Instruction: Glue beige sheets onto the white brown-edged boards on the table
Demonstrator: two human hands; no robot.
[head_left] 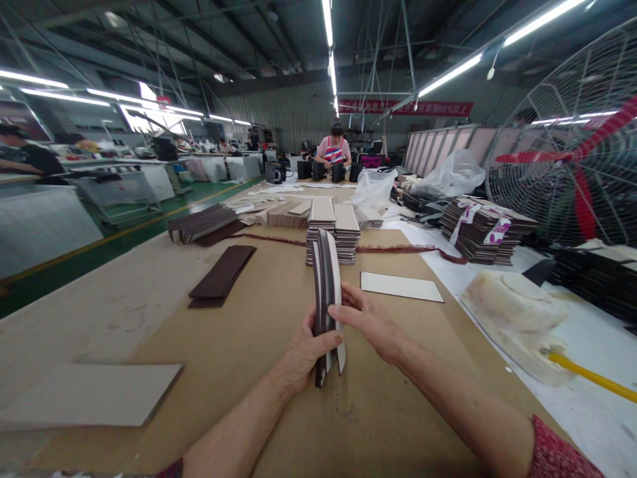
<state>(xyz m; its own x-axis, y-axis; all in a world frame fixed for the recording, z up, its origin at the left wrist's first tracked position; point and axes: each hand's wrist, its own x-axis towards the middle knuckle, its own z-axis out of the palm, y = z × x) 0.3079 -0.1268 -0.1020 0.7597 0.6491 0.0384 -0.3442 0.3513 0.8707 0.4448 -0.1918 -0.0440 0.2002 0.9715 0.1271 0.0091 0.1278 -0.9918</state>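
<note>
A small bundle of long brown-and-white panels [326, 292] stands on edge, slightly bowed, between my hands above the brown board. My left hand [306, 348] wraps round its lower part, thumb across the front. On the right side my right hand [365, 315] pinches the bundle's outer panel between thumb and fingers. Just behind are two neat stacks of like panels [332, 232]. One panel lies white side up [402, 287] to the right, and a few dark brown panels [222, 275] lie to the left.
At front left lies a pale sheet [94, 395]. To the right are a whitish tub [517, 312] with a yellow handle [592, 375], a tied panel stack [485, 229] and a large caged fan [572, 153]. A co-worker [334, 149] stands at the table's far end behind black boxes.
</note>
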